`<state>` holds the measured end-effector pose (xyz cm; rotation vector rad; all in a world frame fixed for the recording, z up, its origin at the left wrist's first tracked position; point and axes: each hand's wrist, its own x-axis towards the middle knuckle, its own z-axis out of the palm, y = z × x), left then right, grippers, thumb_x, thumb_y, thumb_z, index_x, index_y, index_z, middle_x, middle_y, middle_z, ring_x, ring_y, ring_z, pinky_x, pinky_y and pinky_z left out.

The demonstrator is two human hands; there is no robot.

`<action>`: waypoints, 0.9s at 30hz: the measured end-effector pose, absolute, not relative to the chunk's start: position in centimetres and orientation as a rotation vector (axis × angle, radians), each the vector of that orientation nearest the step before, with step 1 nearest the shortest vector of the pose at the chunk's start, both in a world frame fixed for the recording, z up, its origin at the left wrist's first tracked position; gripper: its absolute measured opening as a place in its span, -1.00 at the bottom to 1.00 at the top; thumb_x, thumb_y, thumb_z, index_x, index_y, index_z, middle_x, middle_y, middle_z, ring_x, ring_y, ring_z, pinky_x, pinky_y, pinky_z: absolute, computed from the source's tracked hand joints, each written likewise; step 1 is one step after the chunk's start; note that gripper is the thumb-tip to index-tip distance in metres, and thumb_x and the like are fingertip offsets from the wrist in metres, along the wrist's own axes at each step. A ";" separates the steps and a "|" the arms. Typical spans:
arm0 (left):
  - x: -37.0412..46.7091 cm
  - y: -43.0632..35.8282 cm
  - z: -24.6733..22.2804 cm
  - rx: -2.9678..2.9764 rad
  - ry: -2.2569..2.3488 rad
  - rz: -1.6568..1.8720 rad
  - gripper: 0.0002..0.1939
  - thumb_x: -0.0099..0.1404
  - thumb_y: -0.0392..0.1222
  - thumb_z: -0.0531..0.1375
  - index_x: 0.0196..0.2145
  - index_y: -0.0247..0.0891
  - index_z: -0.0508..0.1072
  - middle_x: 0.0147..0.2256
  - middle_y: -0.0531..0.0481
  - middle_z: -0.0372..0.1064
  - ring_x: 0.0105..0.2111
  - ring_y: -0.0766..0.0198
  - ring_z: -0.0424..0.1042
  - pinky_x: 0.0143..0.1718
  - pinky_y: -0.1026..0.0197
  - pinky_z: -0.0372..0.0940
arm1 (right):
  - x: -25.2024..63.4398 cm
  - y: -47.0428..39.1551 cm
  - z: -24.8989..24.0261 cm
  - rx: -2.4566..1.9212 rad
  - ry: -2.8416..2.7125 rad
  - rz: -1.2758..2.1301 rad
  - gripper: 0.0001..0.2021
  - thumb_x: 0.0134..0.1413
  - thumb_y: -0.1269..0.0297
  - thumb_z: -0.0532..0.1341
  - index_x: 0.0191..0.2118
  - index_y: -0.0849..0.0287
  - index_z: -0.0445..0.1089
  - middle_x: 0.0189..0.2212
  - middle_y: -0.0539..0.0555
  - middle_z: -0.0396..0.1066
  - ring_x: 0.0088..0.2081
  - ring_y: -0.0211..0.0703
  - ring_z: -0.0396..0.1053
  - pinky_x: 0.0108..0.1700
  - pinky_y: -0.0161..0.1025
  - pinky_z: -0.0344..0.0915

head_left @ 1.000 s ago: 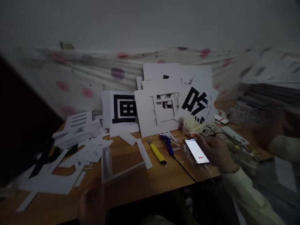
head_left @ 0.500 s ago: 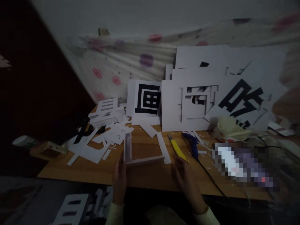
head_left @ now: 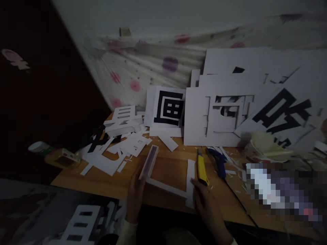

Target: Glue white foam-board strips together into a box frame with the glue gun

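A white L-shaped foam-board piece (head_left: 153,170) lies on the wooden table (head_left: 102,183) near its front edge. My left hand (head_left: 136,197) grips the corner of that piece. My right hand (head_left: 208,211) rests at the other end of it, fingers touching a loose white strip (head_left: 190,180) and the butt of a yellow utility knife (head_left: 201,166). Whether the right hand grips anything is unclear in the dim light.
A blue glue gun (head_left: 217,158) with a black cord lies right of the knife. White sheets with cut-out black characters (head_left: 168,109) lean against the dotted cloth behind. Paper scraps (head_left: 112,149) cover the table's left. A lit phone (head_left: 265,187) and a cup (head_left: 265,149) sit at the right.
The view swung left and down. My right hand left the phone and came to the knife and strip. My left hand took the L-shaped piece and turned it.
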<state>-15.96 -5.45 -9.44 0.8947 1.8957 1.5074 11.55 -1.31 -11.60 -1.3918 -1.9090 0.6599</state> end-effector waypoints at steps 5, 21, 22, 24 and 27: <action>-15.1 -5.7 -10.5 0.848 1.930 1.508 -0.32 0.17 0.15 0.24 0.15 -0.24 0.31 0.21 -0.22 0.25 0.26 -0.03 0.16 0.29 -0.03 0.07 | 9.2 3.5 -5.8 -1.373 -1.915 0.681 -0.72 0.30 0.17 0.03 -0.05 0.15 0.37 -0.14 0.22 0.53 -0.18 -0.01 0.51 -0.14 -0.07 0.45; -15.9 -5.9 -11.9 0.845 1.814 1.455 -0.40 0.23 0.13 0.20 0.15 -0.20 0.34 0.20 -0.16 0.29 0.28 0.01 0.15 0.30 -0.03 0.05 | 3.7 12.3 -3.0 -1.528 -2.197 0.494 -0.78 0.25 0.20 0.12 -0.38 0.17 0.37 -0.39 0.13 0.45 -0.32 -0.08 0.39 -0.27 -0.22 0.22; -16.0 -5.7 -11.9 0.840 1.815 1.464 -0.43 0.23 0.13 0.20 0.13 -0.18 0.36 0.19 -0.14 0.31 0.27 0.02 0.17 0.29 -0.01 0.06 | 5.0 10.7 -2.5 -1.499 -2.188 0.499 -0.75 0.26 0.17 0.10 -0.40 0.15 0.35 -0.41 0.11 0.43 -0.34 -0.09 0.37 -0.29 -0.22 0.23; -16.1 -5.1 -11.9 0.832 1.825 1.484 -0.48 0.24 0.12 0.17 0.08 -0.17 0.41 0.15 -0.12 0.35 0.25 0.03 0.19 0.28 0.01 0.09 | 7.4 7.1 -2.0 -1.316 -2.169 0.541 -0.69 0.29 0.09 0.06 -0.43 0.11 0.33 -0.47 0.07 0.38 -0.42 -0.12 0.33 -0.34 -0.22 0.24; -16.2 -4.5 -11.5 0.863 1.821 1.506 -0.52 0.23 0.08 0.16 0.02 -0.22 0.46 0.10 -0.14 0.40 0.23 0.00 0.22 0.25 -0.01 0.14 | 9.6 2.0 -3.2 -1.181 -2.187 0.686 -0.66 0.32 0.10 0.03 -0.48 0.07 0.29 -0.49 0.07 0.36 -0.46 -0.14 0.33 -0.39 -0.22 0.25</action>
